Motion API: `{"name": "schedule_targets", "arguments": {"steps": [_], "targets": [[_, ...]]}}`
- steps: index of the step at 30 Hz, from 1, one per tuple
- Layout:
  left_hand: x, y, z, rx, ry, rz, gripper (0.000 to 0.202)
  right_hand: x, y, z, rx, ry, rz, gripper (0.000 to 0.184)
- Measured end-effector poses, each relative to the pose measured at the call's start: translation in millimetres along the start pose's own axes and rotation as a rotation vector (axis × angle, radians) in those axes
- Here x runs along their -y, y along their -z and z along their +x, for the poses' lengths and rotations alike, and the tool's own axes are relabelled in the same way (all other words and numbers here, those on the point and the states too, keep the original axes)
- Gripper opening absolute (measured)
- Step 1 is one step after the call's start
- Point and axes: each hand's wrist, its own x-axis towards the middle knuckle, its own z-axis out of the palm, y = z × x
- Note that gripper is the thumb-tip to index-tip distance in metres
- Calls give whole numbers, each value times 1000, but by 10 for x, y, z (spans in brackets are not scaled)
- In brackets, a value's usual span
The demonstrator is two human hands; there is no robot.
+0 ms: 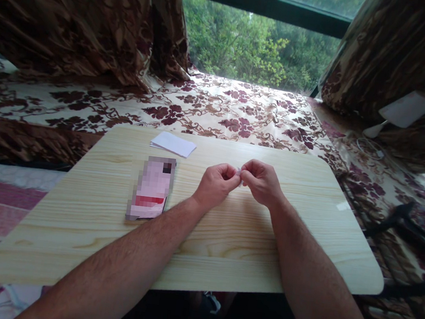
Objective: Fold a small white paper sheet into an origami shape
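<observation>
Over the middle of the table (201, 260), my left hand (215, 183) and my right hand (261, 181) meet fingertip to fingertip. Between them is a small white piece (239, 173) that looks like paper, pinched from both sides and mostly covered by the fingers. Both hands are closed, thumbs against forefingers. To the left of my left hand lies a flat pink rectangular thing (152, 183) with a red band and a dark top corner; its surface is pixelated. Beyond it, near the far edge, rests a small stack of white paper (173, 144).
A floral-covered ledge (237, 111) runs behind the table below the window, with heavy curtains (109, 19) at the sides. A white lamp (408, 110) stands at the right. A small pale patch (343, 206) shows near the table's right edge. Cables (9, 292) lie lower left.
</observation>
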Motion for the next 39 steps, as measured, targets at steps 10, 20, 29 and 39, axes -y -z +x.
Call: {"name": "schedule_targets", "arguments": {"steps": [10, 20, 29, 39], "targets": [[-31, 3, 7, -17, -1, 31, 30, -20, 0, -4, -42, 21, -45, 12], [-7, 16, 12, 6, 19, 46, 30, -62, 28, -17, -36, 91, -127, 9], [21, 11, 6, -28, 52, 57, 28, -29, 79, -21, -28, 277, -344, 10], [34, -1, -1, -43, 38, 59, 26, -3, 83, -31, -17, 302, -465, 12]]}}
